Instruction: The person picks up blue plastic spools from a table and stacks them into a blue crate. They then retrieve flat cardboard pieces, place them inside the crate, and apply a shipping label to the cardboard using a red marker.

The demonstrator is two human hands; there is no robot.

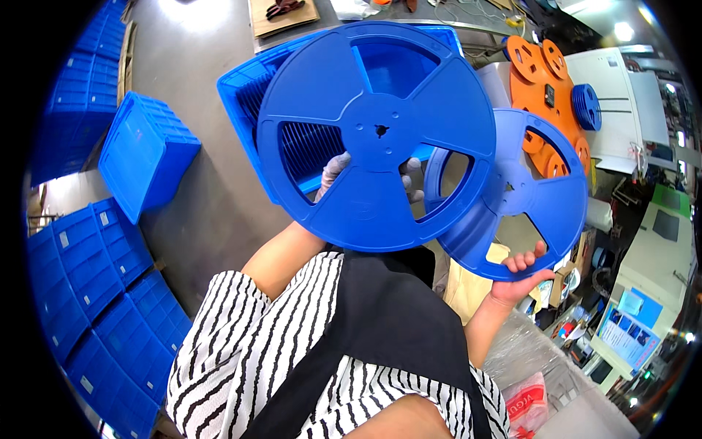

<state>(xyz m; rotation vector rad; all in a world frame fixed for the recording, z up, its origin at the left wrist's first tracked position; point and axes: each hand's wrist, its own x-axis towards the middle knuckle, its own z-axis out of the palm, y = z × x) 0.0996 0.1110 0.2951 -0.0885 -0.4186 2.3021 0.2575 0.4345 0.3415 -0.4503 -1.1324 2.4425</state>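
Holding a big blue reel (376, 132) up mid-frame, the gloved left hand (336, 170) pokes fingers through its holes for grip, while the bare right hand (521, 282) pinches a second reel (512, 194) beside it.

The person wears a short-sleeved top (241, 344) with black and white wavy stripes, a black apron (380, 322) hanging down over its middle, a pale knitted glove on the left hand (338, 172) above the apron, and nothing on the right hand (521, 278).
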